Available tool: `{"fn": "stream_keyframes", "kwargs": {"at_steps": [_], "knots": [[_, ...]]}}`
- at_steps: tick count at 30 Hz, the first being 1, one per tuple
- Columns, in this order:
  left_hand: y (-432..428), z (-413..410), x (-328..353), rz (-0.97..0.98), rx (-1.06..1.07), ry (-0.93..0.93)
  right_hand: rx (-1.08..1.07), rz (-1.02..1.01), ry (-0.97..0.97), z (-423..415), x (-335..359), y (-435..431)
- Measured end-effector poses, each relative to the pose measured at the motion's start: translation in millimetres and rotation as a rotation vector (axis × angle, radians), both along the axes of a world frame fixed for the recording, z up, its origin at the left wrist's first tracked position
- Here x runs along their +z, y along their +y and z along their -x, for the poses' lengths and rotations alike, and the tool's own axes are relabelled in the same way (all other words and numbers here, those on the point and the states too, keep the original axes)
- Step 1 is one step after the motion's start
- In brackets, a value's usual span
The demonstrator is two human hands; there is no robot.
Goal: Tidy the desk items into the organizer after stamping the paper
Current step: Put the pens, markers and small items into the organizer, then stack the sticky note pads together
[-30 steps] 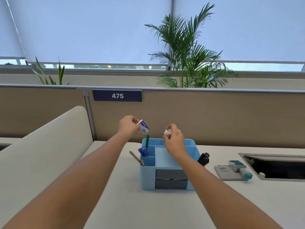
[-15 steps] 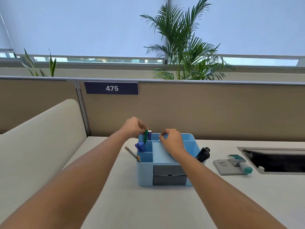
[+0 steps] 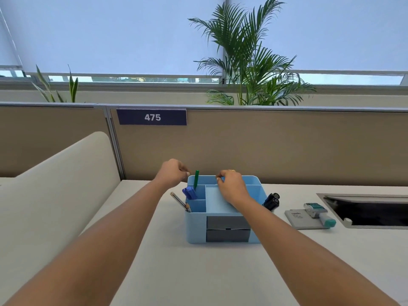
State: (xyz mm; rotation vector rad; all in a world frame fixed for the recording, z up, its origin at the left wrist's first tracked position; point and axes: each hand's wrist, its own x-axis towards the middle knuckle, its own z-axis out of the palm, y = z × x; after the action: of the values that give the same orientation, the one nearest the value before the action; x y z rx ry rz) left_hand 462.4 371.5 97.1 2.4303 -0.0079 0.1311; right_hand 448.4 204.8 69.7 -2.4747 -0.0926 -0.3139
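We see the left hand [image 3: 174, 173] with fingers curled, tips drawn together beside the organizer's [image 3: 194, 228] back-left corner; we cannot tell if it holds anything. The right hand [image 3: 231, 186] curls over the back rim, its grip equally unclear. The blue organizer stands near the far edge of the tabletop [image 3: 198, 272]. A green pen [image 3: 196, 178] stands upright in its back-left compartment, with blue markers [image 3: 189, 193] just in front. Black markers [image 3: 272, 200] lean at its right side. Further right, the stamp [image 3: 319, 214] rests on its ink pad [image 3: 295, 221].
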Motion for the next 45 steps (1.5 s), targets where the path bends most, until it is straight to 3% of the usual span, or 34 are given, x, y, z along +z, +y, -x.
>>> {"fn": "stream_keyframes", "kwargs": {"at_steps": [5, 11, 15, 21, 31, 40, 45], "knots": [[16, 22, -1, 0.074, 0.139, -0.049, 0.028, -0.005, -0.056, 24, 9, 1], [17, 85, -16, 0.46, 0.311, -0.046, 0.14, 0.048, -0.133, 77, 18, 5], [11, 132, -39, 0.552, 0.424, 0.006, 0.166, 0.047, -0.14, 118, 12, 6], [11, 210, -70, 0.47, 0.335, 0.022, 0.239, 0.021, -0.07, 188, -16, -1], [-1, 316, -112, -0.026, 0.061, -0.163, 0.227, -0.051, 0.083, 292, -76, -21], [-18, 357, -124, -0.053, -0.084, -0.184, 0.069, 0.039, -0.002, 332, -87, -62], [-16, 368, -124, -0.016, -0.048, -0.171, -0.009, 0.182, 0.095, 335, -94, -78]]}}
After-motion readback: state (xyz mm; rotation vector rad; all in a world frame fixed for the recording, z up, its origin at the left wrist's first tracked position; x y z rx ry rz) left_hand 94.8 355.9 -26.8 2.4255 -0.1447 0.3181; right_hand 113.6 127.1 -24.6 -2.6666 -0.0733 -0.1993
